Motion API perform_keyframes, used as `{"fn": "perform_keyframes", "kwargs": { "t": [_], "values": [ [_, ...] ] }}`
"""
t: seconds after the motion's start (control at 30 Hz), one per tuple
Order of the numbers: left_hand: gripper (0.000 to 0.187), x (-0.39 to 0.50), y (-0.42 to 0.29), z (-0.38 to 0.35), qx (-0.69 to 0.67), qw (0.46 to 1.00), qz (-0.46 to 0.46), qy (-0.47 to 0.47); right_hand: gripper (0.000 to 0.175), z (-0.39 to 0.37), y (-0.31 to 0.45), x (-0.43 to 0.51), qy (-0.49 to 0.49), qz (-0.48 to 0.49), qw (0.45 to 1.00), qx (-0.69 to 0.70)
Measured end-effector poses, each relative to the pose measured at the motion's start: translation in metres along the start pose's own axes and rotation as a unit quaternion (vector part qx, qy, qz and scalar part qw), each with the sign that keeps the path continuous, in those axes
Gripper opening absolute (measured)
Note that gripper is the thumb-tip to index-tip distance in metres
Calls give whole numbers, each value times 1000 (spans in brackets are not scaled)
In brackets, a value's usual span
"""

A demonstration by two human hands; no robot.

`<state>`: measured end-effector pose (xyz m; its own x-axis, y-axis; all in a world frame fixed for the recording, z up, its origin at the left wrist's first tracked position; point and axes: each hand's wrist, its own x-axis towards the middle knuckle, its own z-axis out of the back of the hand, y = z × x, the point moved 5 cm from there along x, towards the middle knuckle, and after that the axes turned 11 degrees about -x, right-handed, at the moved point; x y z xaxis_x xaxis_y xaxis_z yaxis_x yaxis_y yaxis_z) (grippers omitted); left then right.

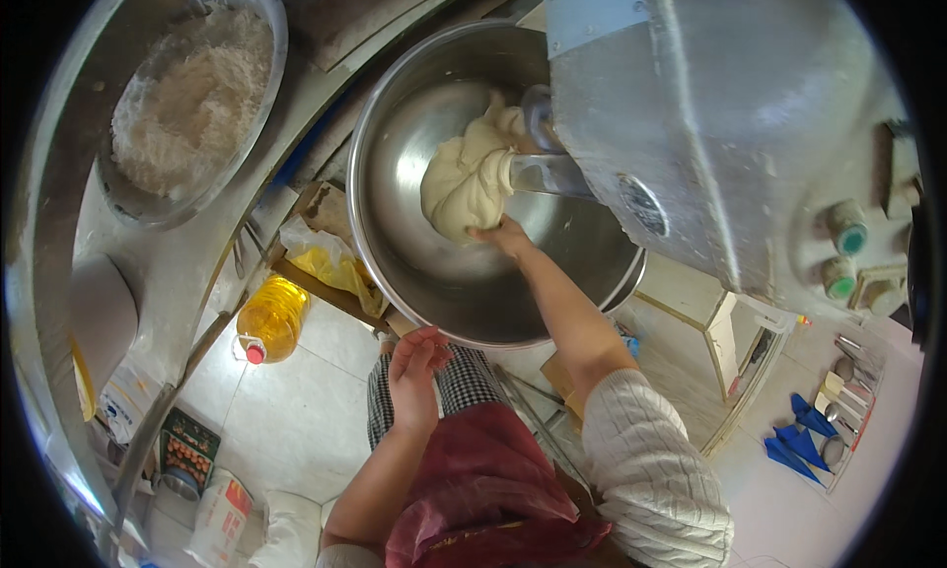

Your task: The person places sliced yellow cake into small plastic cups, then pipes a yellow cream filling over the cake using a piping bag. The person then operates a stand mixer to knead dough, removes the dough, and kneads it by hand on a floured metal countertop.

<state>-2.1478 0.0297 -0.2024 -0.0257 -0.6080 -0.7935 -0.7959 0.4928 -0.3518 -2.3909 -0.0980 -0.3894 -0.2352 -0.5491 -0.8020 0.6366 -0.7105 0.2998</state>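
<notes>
A large steel mixing bowl [399,287] stands before me, under the head of a dough mixer [629,117]. Pale, smooth dough [466,180] is bunched around the mixer's metal hook [547,174] and hangs into the bowl. Reaching in from the right, my right hand [504,237] grips the dough's lower edge; some fingertips are hidden against it. My left hand [418,364] holds nothing and hovers by the bowl's near rim, its fingers loosely bent and apart.
Flour fills an oval-looking basin [270,87] on the counter [214,250] at left. Below are an oil jug [274,316], a crate of eggs [189,457] and sacks [222,516]. Green buttons [843,287] sit on the mixer. Utensils and blue piping bags [803,446] hang at right.
</notes>
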Motion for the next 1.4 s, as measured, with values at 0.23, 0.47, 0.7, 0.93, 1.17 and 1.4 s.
{"fn": "perform_keyframes", "kwargs": {
  "t": [0.23,0.47,0.7,0.93,1.17,1.4],
  "values": [
    [33,12,-20,-26,46,998,-20,24,70,34,45,-175,307,95,735,597],
    [45,14,-35,-88,129,982,-117,75,71,10,112,-348,144,350,903,205],
    [57,-88,20,-119,182,944,-246,124,85,21,86,-322,114,268,878,381],
    [56,-58,-41,-147,224,953,-174,111,65,37,97,-386,114,398,839,355],
    [38,-52,-266,-220,436,615,-653,74,27,108,58,-379,-6,243,883,402],
    [50,48,-490,-217,549,563,-576,-225,22,112,9,-341,42,201,896,395]
  ]
}}
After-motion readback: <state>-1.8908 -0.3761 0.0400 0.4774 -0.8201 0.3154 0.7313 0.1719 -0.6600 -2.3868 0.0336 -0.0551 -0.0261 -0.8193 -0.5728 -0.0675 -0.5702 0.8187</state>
